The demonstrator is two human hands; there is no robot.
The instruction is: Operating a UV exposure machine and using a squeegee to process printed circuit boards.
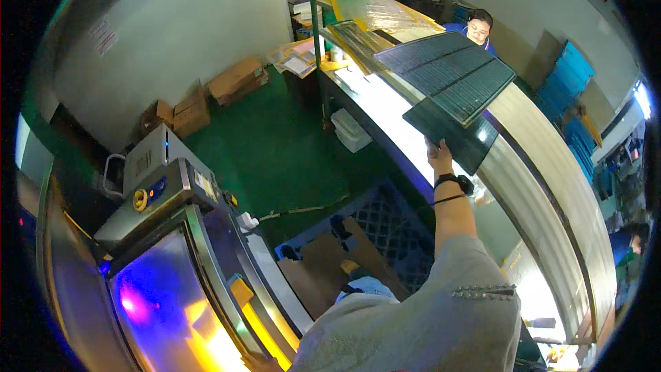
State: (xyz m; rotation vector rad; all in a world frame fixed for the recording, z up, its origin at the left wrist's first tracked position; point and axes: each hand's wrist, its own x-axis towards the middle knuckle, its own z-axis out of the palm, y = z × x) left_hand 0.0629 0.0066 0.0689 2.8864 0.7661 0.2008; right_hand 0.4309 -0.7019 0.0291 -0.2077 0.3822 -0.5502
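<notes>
With my raised right hand [439, 158] I grip the near edge of a dark, flat rectangular panel [451, 132]. This panel is tilted over the lit bench and partly under a larger black ribbed panel [447, 69], which rests on the shelf above. A dark band and a cord circle my right wrist. My left hand [260, 364] shows only in part at the bottom edge, beside the yellow-lit opening of a steel machine [162, 289]. Its fingers are mostly hidden, so what it touches is unclear.
The long curved shelf [551, 165] runs above a brightly lit bench [382, 107] on my right. Yellow-framed mesh sheets [379, 10] lie at its far end. Another person [480, 27] is behind it. Cardboard boxes [237, 81], a white bin [351, 129] and a blue floor mat [392, 227] are around.
</notes>
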